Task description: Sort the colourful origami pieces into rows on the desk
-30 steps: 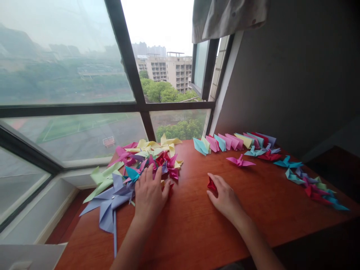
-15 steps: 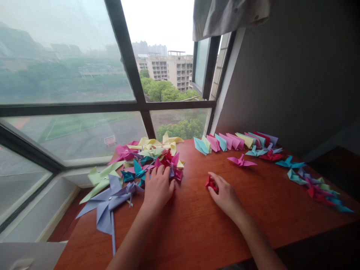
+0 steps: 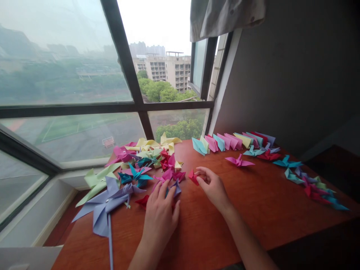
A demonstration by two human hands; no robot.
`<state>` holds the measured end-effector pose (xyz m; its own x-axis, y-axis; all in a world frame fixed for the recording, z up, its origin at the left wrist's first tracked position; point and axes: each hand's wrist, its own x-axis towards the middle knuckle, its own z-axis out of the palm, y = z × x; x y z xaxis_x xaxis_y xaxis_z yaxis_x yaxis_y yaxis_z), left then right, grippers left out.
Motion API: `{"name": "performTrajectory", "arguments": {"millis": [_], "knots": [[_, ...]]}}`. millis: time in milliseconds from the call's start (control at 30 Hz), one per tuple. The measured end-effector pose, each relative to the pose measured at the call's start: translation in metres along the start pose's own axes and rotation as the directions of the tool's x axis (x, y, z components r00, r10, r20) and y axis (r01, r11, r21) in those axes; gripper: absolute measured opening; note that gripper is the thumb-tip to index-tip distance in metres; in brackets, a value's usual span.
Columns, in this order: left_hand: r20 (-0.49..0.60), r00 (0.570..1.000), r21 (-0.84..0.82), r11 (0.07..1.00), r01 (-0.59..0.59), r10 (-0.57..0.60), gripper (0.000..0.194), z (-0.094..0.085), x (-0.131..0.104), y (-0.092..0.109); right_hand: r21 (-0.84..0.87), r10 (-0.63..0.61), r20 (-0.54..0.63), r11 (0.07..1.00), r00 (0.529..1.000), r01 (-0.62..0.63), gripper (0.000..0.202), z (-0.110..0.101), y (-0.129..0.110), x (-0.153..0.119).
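Note:
My right hand (image 3: 212, 185) pinches a small red folded paper piece (image 3: 192, 177) just above the wooden table, right of the paper pile. My left hand (image 3: 162, 206) lies palm down with its fingers spread at the near edge of the pile, over a violet folded piece (image 3: 177, 188) that it partly covers. Beside its fingers on the left is a dark red folded piece (image 3: 142, 201). Magenta pieces (image 3: 167, 174) and a teal one (image 3: 137, 175) lie beyond it.
A large lavender pinwheel (image 3: 107, 202) and a green one (image 3: 98, 180) lie at the left of the table (image 3: 197, 232). Folded paper pieces (image 3: 233, 141) stand in a row at the back right. Paper cranes (image 3: 287, 162) line the right side, with a magenta crane (image 3: 239, 161) nearer the middle.
My right hand has moved left with the red piece, towards the pile. My left hand has drawn back towards me, uncovering the teal piece, the violet one and the dark red one.

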<state>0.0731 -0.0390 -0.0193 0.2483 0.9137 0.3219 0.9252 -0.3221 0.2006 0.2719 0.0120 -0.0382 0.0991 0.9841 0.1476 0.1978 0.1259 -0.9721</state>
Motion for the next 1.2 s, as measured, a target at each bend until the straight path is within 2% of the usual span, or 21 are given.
{"name": "performTrajectory", "arguments": {"millis": [100,200,300,367,433,467,533,600,667,767,900,1067,1133,1200], "knots": [[-0.096,0.995,-0.020,1.000,-0.009,0.007,0.031,-0.006,-0.008,-0.001,0.115,-0.043,0.040,0.993,0.998,0.038,0.032,0.023,-0.020,0.013],[-0.178,0.984,-0.060,0.998,-0.006,-0.005,0.027,-0.010,-0.015,0.001,0.163,-0.147,0.171,0.979,0.974,0.120,0.040,0.041,-0.039,0.021],[-0.205,0.979,-0.124,0.992,-0.038,0.011,0.026,-0.008,-0.021,0.009,0.078,-0.262,0.217,0.965,0.940,0.251,0.043,0.038,-0.042,0.024],[-0.185,0.981,-0.168,0.982,-0.086,0.054,0.024,-0.005,-0.023,0.018,-0.059,-0.289,0.128,0.953,0.949,0.299,0.038,0.019,-0.033,0.027],[-0.154,0.983,-0.210,0.969,-0.133,0.102,0.024,-0.003,-0.024,0.027,-0.245,-0.302,-0.033,0.927,0.953,0.285,0.032,-0.012,-0.016,0.032],[-0.140,0.983,-0.226,0.963,-0.149,0.120,0.024,-0.001,-0.024,0.031,-0.357,-0.323,-0.118,0.896,0.939,0.264,0.030,-0.032,-0.007,0.034],[-0.122,0.982,-0.250,0.953,-0.169,0.142,0.025,0.002,-0.023,0.037,-0.563,-0.384,-0.274,0.807,0.882,0.176,0.028,-0.073,0.010,0.038],[-0.107,0.982,-0.269,0.946,-0.180,0.157,0.026,0.004,-0.020,0.041,-0.712,-0.424,-0.398,0.702,0.814,0.018,0.027,-0.112,0.023,0.041],[-0.084,0.981,-0.293,0.936,-0.193,0.176,0.026,0.006,-0.016,0.044,-0.780,-0.403,-0.440,0.615,0.803,-0.119,0.030,-0.141,0.031,0.042],[-0.031,0.976,-0.336,0.918,-0.212,0.215,0.025,0.008,-0.007,0.049,-0.811,-0.293,-0.434,0.540,0.852,-0.227,0.040,-0.161,0.039,0.044],[0.027,0.972,-0.387,0.899,-0.206,0.234,0.025,0.008,0.002,0.065,-0.820,-0.165,-0.368,0.521,0.915,-0.236,0.028,-0.155,0.046,0.050],[0.100,0.963,-0.462,0.869,-0.179,0.251,0.028,0.008,-0.001,0.086,-0.818,-0.213,-0.328,0.551,0.920,-0.164,0.028,-0.134,0.039,0.057],[0.129,0.957,-0.481,0.860,-0.170,0.261,0.030,0.009,-0.006,0.088,-0.780,-0.257,-0.296,0.621,0.920,-0.078,0.029,-0.116,0.026,0.056],[0.157,0.955,-0.489,0.860,-0.147,0.253,0.032,0.011,-0.010,0.087,-0.672,-0.301,-0.230,0.737,0.925,0.072,0.028,-0.090,0.007,0.053]]}}
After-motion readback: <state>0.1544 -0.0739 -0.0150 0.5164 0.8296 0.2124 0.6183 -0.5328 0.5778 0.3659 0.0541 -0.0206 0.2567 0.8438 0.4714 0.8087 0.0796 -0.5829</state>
